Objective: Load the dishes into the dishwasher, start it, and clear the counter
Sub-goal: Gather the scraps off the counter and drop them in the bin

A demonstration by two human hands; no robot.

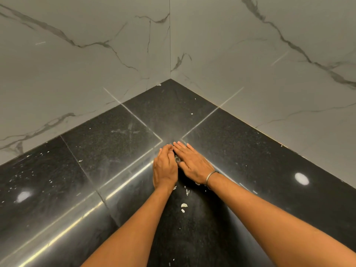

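Both my hands lie side by side on the black granite counter (pixel 115 143), near the corner where its two runs meet. My left hand (pixel 165 167) stands on its edge with the fingers slightly cupped. My right hand (pixel 192 162) lies flat, fingers straight, with a metal bangle on its wrist. Between the two hands sits a small heap of greyish crumbs (pixel 177 159), mostly hidden by them. No dishes and no dishwasher are in view.
White flakes (pixel 184 205) and specks are scattered over the counter, densest at the left and just behind my hands. Grey marble-veined wall tiles (pixel 96 64) close the corner on both sides. Ceiling lights reflect as bright spots on the stone.
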